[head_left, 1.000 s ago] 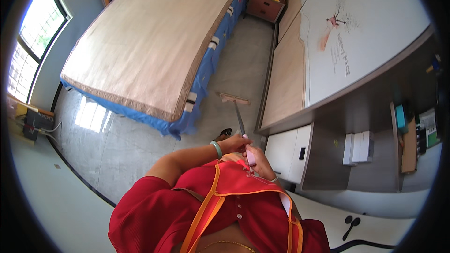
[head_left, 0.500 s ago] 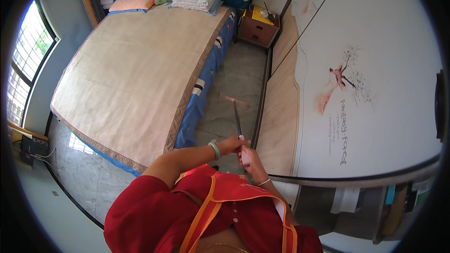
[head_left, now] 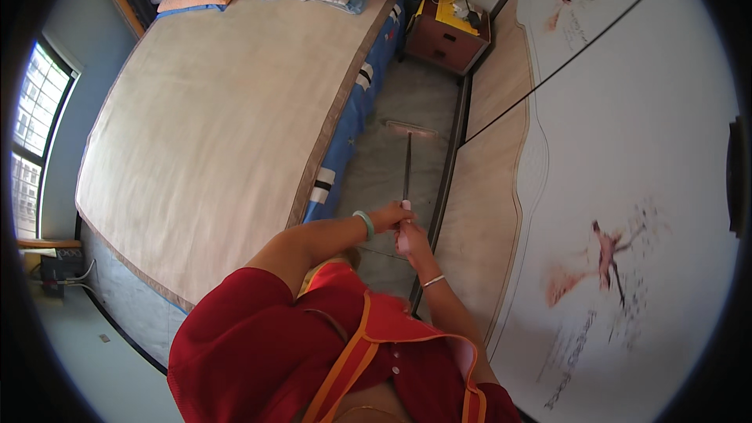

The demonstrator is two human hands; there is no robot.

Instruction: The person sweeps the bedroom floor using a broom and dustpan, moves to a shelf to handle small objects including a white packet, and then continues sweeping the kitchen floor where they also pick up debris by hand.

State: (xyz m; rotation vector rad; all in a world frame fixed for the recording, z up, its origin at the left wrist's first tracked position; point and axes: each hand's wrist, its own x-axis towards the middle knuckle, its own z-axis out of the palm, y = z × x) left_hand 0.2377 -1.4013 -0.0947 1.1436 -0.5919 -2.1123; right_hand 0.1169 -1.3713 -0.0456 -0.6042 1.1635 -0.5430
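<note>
Both hands are wrapped round the handle of a flat mop (head_left: 407,168) with a dark pole, a pink grip and a wide, thin pink head. My left hand (head_left: 385,217), a pale green bangle at its wrist, closes on the upper pole where it meets the grip. Just below it and nearer my body, my right hand (head_left: 415,241) grips the pink end; a silver bangle circles that wrist. The mop's head lies on the grey tiled floor (head_left: 423,94) in the aisle between bed and wardrobe, pointing away from me. Fingers partly hide the grip.
A bed (head_left: 211,117) with a beige mat and blue side cloth borders the aisle on the left. White wardrobe doors (head_left: 595,149) line the right. At the aisle's far end stands a brown nightstand (head_left: 442,39). Cables and a dark box (head_left: 55,272) sit at far left.
I have moved forward along the aisle, so the nightstand and wardrobe doors appear nearer. The mop's head has slid farther ahead and its pole now points straighter away; both hands keep their grip.
</note>
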